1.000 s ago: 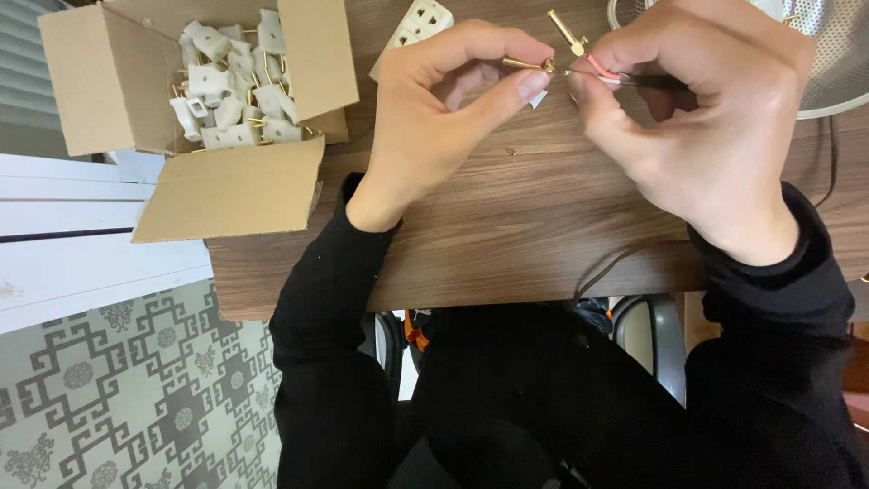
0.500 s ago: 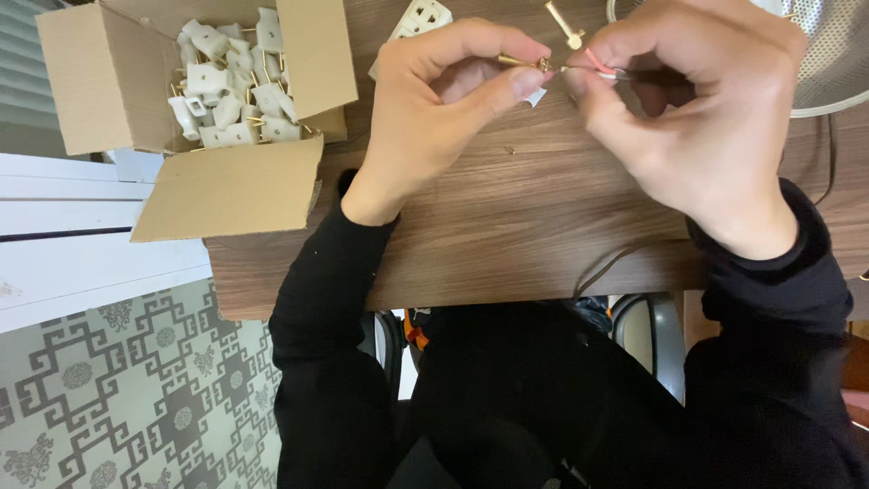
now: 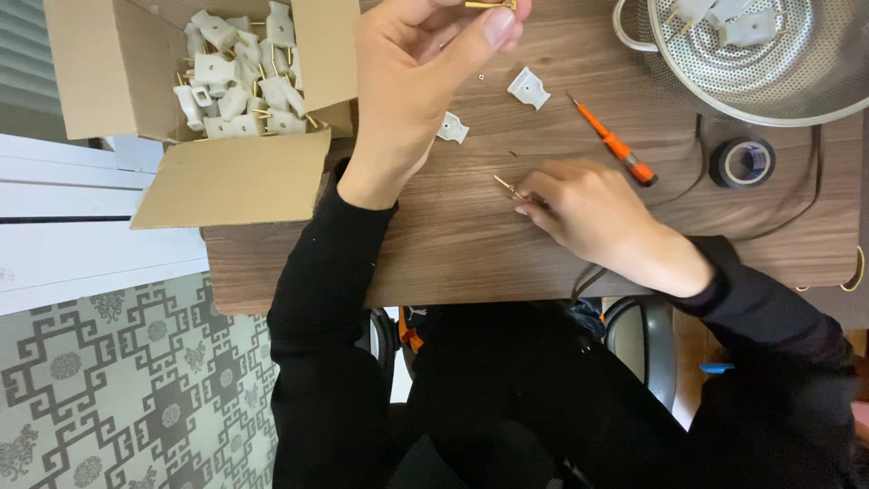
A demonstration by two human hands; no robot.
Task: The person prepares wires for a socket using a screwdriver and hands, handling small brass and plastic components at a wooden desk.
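Left hand [image 3: 412,86] raised, grip pinching brass prong [image 3: 489,4] at top edge. Right hand [image 3: 593,213] on tabletop [image 3: 471,244], grip pinching thin brass pin [image 3: 507,187]. Orange screwdriver [image 3: 608,140] just beside.

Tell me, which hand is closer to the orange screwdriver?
The right hand: its knuckles lie just beside the orange screwdriver tip. The left hand is raised further away, toward the cardboard box.

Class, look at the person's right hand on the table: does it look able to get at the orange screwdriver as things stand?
Probably yes. The right hand rests on the wooden table just beside the orange screwdriver, with only bare wood between them; its fingers, though, are on a small brass pin.
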